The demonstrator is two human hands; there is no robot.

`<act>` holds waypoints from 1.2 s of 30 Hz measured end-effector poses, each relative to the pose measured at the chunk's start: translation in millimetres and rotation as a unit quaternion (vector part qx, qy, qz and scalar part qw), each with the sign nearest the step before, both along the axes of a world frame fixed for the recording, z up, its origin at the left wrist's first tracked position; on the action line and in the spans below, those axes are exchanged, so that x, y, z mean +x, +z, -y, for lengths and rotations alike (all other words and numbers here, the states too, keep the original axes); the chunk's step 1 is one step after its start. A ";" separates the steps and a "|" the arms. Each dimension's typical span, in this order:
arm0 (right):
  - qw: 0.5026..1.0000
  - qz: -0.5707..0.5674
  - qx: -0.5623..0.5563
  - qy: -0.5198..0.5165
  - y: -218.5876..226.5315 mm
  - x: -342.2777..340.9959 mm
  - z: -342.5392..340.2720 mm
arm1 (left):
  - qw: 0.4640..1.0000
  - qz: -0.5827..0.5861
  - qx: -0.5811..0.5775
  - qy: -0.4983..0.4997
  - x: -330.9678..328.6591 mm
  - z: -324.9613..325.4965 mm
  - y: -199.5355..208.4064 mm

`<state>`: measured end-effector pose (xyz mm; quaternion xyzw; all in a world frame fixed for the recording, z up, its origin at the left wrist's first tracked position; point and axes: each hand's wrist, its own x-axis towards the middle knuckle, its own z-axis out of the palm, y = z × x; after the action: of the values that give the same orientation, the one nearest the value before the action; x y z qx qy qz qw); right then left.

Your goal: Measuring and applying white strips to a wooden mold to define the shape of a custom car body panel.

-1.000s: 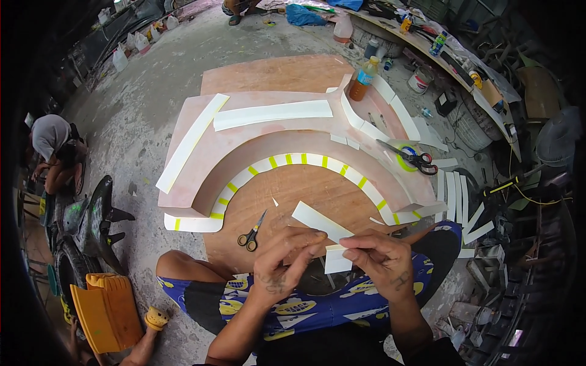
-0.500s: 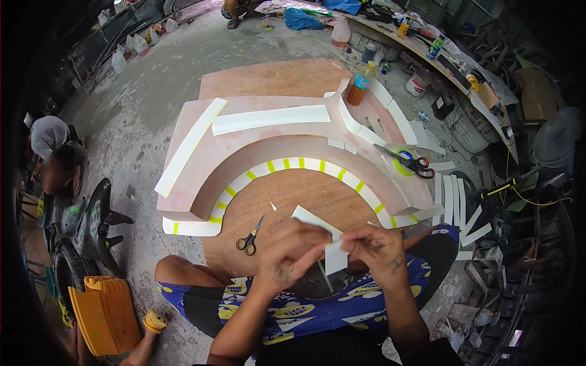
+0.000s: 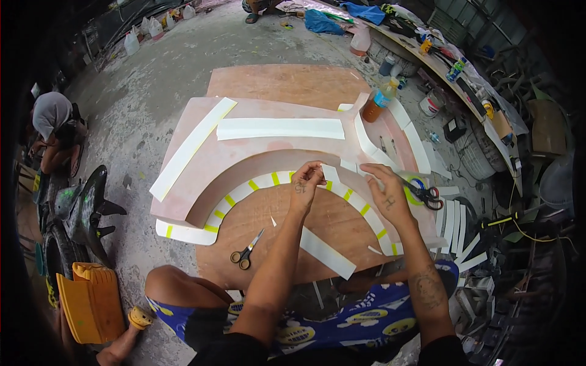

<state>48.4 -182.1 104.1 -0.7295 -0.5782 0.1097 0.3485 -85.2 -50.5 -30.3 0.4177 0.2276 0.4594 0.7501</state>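
Observation:
My left hand [image 3: 309,183] pinches a small white cut piece [image 3: 330,174] above the inner curve of a pinkish arched mould [image 3: 195,131]. Beside it, my right hand [image 3: 387,194] has its fingers extended over the arch's upper edge, close to a small white piece [image 3: 348,165] lying there. White edging with yellow-green tape marks [image 3: 256,183] follows the inside of the arch. A white strip [image 3: 328,253] rests on the wooden board [image 3: 287,213] under my forearms. Small scissors [image 3: 247,250] lie partly open left of my left forearm.
Black scissors [image 3: 431,196] and a yellow-green tape roll [image 3: 416,190] sit right of my right hand. A bottle of amber liquid [image 3: 379,102] stands on the mould. Long white strips [image 3: 281,129] lie across it, others [image 3: 453,226] on the right. A person [image 3: 55,125] crouches left.
Both hands have moved from near my lap up to the arch's edge and spread apart. The longer white strip is now on the board, while the small piece stays in my left hand.

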 end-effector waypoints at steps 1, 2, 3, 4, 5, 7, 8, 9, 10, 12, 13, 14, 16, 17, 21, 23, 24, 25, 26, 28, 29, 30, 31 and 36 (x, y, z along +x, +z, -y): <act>0.996 0.078 0.001 0.047 -5.7 7.8 -8.0 | 1.000 0.003 -0.002 -0.002 10.4 -3.9 -5.7; 0.995 0.068 -0.057 0.055 -12.7 12.9 -16.3 | 1.000 -0.002 -0.005 0.005 19.4 -6.8 -11.4; 0.994 0.070 -0.059 0.054 -18.2 17.9 -20.8 | 1.000 -0.006 -0.007 0.012 27.7 -9.2 -17.0; 0.990 0.101 -0.079 0.057 -21.9 18.1 -26.7 | 1.000 -0.014 -0.007 0.008 33.5 -10.1 -21.0; 0.984 0.133 -0.098 0.061 -26.6 19.0 -32.1 | 1.000 -0.014 -0.010 0.006 38.2 -10.0 -25.3; 0.982 0.153 -0.089 0.067 -39.5 22.0 -40.9 | 1.000 -0.025 -0.010 0.014 44.6 -7.3 -32.1; 0.984 0.144 -0.085 0.055 -44.0 21.2 -44.2 | 0.999 -0.011 -0.016 0.026 47.1 -6.3 -34.5; 0.986 0.136 -0.081 0.044 -48.4 19.6 -47.4 | 0.999 -0.011 -0.020 0.023 49.0 -4.9 -37.0; 0.988 0.145 -0.038 0.031 -51.6 17.9 -50.2 | 0.999 0.002 -0.034 0.036 51.8 -2.8 -39.4; 0.989 0.146 -0.027 0.009 -58.7 17.3 -52.9 | 0.997 0.020 -0.054 0.054 55.5 -0.4 -44.7; 0.989 0.144 -0.010 -0.006 -61.4 16.7 -54.5 | 0.997 0.020 -0.060 0.055 55.8 -0.2 -47.0; 0.989 0.144 -0.015 -0.005 -62.6 15.8 -55.6 | 0.995 0.023 -0.072 0.061 56.2 0.1 -49.1; 0.987 0.158 0.005 -0.026 -62.7 13.2 -56.6 | 0.993 0.026 -0.090 0.068 56.4 0.1 -52.4; 0.987 0.158 -0.001 -0.025 -61.7 10.7 -57.8 | 0.994 0.013 -0.088 0.069 56.4 0.2 -53.4; 0.986 0.163 -0.014 -0.042 -56.0 2.9 -61.2 | 0.994 0.002 -0.088 0.072 57.3 2.9 -46.9; 0.987 0.158 -0.014 -0.036 -62.1 2.1 -61.6 | 0.993 -0.005 -0.092 0.075 52.9 3.9 -34.4; 0.988 0.154 -0.006 -0.028 -64.9 2.7 -60.8 | 0.993 -0.009 -0.092 0.077 52.8 4.7 -29.9; 0.989 0.149 0.004 -0.019 -67.3 1.5 -60.4 | 0.993 -0.010 -0.095 0.076 52.8 6.8 -28.7; 0.989 0.148 0.002 -0.019 -68.2 0.6 -60.5 | 0.989 -0.006 -0.113 0.091 54.4 9.8 -27.5; 0.989 0.145 0.011 -0.027 -69.0 -1.1 -61.5 | 0.985 -0.004 -0.133 0.106 53.9 12.2 -24.0; 0.989 0.144 0.009 -0.026 -69.7 -2.3 -62.4 | 0.984 -0.002 -0.148 0.102 52.3 12.3 -21.0; 0.991 0.133 0.014 -0.032 -70.3 -4.1 -63.7 | 0.982 -0.001 -0.163 0.100 50.6 12.2 -19.6; 0.991 0.126 0.019 -0.039 -68.0 -3.6 -63.4 | 0.981 0.001 -0.165 0.097 52.1 13.2 -17.7; 0.993 0.107 0.014 -0.057 -66.2 -5.2 -62.0 | 0.972 -0.031 -0.202 0.114 59.3 19.9 -16.2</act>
<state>43.2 -120.2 37.9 -0.7636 -0.5713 0.0028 0.3009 -26.0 -70.4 -46.4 0.2430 0.3846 0.4736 0.7542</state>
